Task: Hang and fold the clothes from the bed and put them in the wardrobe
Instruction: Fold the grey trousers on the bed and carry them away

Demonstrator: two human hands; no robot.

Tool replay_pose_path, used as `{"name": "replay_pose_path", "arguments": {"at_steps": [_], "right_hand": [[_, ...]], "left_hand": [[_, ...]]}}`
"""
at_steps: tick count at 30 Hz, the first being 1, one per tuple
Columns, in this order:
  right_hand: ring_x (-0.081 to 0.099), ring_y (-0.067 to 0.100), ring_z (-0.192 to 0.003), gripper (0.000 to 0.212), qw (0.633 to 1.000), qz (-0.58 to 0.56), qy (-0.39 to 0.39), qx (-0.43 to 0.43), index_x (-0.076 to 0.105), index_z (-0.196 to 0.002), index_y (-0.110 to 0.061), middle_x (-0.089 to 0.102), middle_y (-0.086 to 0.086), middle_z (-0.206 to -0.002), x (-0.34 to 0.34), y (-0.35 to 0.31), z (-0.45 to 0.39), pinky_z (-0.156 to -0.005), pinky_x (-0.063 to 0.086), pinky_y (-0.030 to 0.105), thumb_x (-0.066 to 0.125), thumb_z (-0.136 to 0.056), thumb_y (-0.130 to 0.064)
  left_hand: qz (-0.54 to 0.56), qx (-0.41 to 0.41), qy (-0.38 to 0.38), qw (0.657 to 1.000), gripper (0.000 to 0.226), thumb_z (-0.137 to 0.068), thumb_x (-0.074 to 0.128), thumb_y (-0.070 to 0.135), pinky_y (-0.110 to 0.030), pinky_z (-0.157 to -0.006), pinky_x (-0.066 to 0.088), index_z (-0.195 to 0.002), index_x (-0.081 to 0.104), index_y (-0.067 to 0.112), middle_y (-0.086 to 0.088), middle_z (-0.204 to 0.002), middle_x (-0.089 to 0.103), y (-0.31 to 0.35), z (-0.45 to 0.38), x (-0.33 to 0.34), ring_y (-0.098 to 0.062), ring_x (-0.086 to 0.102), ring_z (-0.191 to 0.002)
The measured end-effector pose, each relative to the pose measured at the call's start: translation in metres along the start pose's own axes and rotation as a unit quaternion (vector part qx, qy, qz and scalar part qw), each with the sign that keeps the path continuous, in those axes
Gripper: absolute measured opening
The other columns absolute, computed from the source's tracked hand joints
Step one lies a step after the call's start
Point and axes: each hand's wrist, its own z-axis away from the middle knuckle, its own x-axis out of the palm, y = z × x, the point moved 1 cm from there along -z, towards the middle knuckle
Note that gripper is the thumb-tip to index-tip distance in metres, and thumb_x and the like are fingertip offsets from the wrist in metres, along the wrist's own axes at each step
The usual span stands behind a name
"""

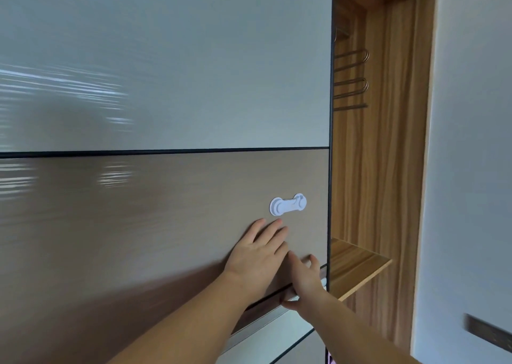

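Forearms come in from bottom centre, both hands up on the wardrobe door [166, 225]. Left hand [256, 252] lies flat on the brown lower panel, fingers straight and together, tips just below a white plastic latch [288, 204] stuck on the panel. Right hand [303, 280] sits just right of the left, touching it; thumb hooks under the metal handle strip [266, 320] that runs along the panel's lower edge, fingers spread loosely over the panel face near the door's right edge. Grey upper panel above, split from the brown one by a dark line. Right of the door edge the wardrobe stands open: wooden shelf [357, 266] at hand level, wood-grain side wall, bare wire hangers [352, 58] higher up. Clothes are out of view
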Motion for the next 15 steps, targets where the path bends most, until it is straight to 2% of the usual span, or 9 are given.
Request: {"name": "replay_pose_path", "arguments": {"at_steps": [4,6,9,12,15], "right_hand": [[0.049,0.035,-0.11,0.066,1.0,0.005,-0.009,-0.006,0.016,-0.143,-0.048,0.038,0.008,-0.138,-0.023,-0.007,-0.031,-0.057,0.054,0.037,0.055,-0.09,-0.05],[0.051,0.036,-0.109,0.066,1.0,0.005,-0.011,-0.007,0.016,-0.144,-0.047,0.037,0.009,-0.138,-0.037,-0.01,-0.047,-0.057,0.053,0.037,0.054,-0.091,-0.049],[0.052,0.036,-0.106,0.066,1.0,-0.001,-0.017,-0.017,0.016,-0.144,-0.046,0.037,0.01,-0.136,-0.059,-0.018,-0.071,-0.06,0.053,0.037,0.055,-0.091,-0.046],[0.048,0.034,-0.108,0.067,0.999,-0.015,-0.028,-0.026,0.017,-0.144,-0.045,0.036,0.007,-0.136,-0.079,-0.026,-0.093,-0.064,0.053,0.039,0.058,-0.091,-0.041],[0.044,0.03,-0.108,0.07,0.998,-0.026,-0.038,-0.033,0.018,-0.145,-0.043,0.035,0.004,-0.135,-0.099,-0.033,-0.114,-0.068,0.053,0.041,0.062,-0.09,-0.037]], "left_hand": [[0.025,0.01,-0.027,0.999,0.062,-0.087,0.049,0.019,-0.039,-0.105,-0.029,-0.145,0.028,0.011,-0.007,-0.161,0.006,0.014,-0.03,0.009,-0.022,-0.008,-0.149],[0.015,0.019,-0.038,0.999,0.069,-0.083,0.055,0.02,-0.039,-0.11,-0.024,-0.146,0.027,0.011,-0.006,-0.161,0.003,0.02,-0.047,0.008,-0.022,-0.01,-0.148],[0.004,0.024,-0.056,0.998,0.061,-0.085,0.055,0.019,-0.043,-0.115,-0.014,-0.142,0.034,0.013,-0.008,-0.161,0.004,0.029,-0.075,0.004,-0.021,-0.007,-0.148],[-0.021,0.025,-0.073,0.997,0.056,-0.089,0.053,0.02,-0.05,-0.114,-0.015,-0.141,0.035,0.017,-0.006,-0.162,-0.001,0.035,-0.101,0.004,-0.02,-0.008,-0.148],[-0.02,0.027,-0.086,0.996,0.058,-0.086,0.057,0.021,-0.051,-0.113,-0.017,-0.14,0.035,0.02,-0.005,-0.163,-0.002,0.042,-0.126,0.012,-0.019,-0.008,-0.148]]}}
